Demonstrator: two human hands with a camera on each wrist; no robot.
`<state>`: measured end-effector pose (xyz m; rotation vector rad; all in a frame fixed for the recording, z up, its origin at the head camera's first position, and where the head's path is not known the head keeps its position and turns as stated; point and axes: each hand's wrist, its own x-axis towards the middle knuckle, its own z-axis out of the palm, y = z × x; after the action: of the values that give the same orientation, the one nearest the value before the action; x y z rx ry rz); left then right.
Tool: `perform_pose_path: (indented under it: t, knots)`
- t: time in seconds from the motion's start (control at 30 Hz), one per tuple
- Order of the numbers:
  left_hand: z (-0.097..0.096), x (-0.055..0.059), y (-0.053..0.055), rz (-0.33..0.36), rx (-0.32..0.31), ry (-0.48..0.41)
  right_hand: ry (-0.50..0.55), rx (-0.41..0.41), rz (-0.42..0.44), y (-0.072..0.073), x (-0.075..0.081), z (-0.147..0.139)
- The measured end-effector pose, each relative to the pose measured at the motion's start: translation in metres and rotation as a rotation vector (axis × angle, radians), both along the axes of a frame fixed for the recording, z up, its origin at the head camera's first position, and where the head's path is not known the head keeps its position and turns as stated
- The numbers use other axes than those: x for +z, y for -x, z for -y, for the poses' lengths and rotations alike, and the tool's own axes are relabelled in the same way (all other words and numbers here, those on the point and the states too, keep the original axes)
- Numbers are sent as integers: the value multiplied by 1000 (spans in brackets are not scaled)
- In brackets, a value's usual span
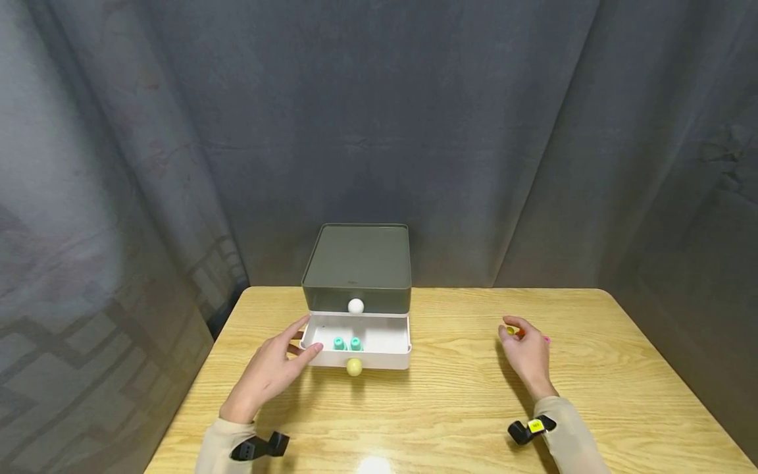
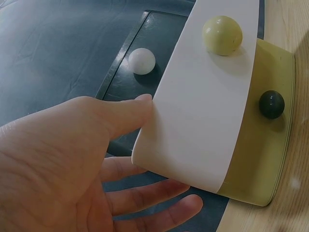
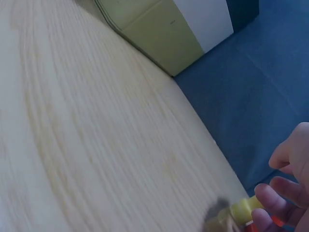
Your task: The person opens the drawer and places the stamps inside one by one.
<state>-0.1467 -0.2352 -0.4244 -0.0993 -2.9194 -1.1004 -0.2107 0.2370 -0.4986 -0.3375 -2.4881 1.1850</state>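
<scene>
A white drawer (image 1: 379,360) stands pulled out of a small chest of drawers (image 1: 361,257), with two teal cylindrical pieces (image 1: 356,343) in it. My left hand (image 1: 269,368) touches the drawer's left front corner. In the left wrist view its thumb (image 2: 128,113) meets the upper front edge, while the other fingers spread along the side, partly hidden behind it. On the right, my right hand (image 1: 527,352) is bent over a yellow cylindrical piece (image 3: 241,210) and a red-orange piece (image 3: 250,226). Its fingers are loosely bent. A pink bit (image 1: 547,340) shows beside the hand.
The chest's dark top drawer has a white knob (image 1: 355,306), and the white drawer a yellow knob (image 1: 354,367). Below lies a yellow drawer (image 2: 270,154) with a dark knob (image 2: 272,104). A wooden table (image 1: 450,408) carries everything; grey curtains (image 1: 367,131) surround it.
</scene>
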Motion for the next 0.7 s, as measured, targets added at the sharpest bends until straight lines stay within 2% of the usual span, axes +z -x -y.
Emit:
perform_pose_path:
  t: [0.13, 0.3, 0.7]
  knots:
    - [0, 0, 0, -4, 0, 1, -30, -20, -32, -1, -5, -3]
    - [0, -1, 1, -3, 0, -1, -70, -41, -32, -2, -9, -5]
    - [0, 0, 0, -5, -6, 0, -86, -28, -9, -1, -19, -10]
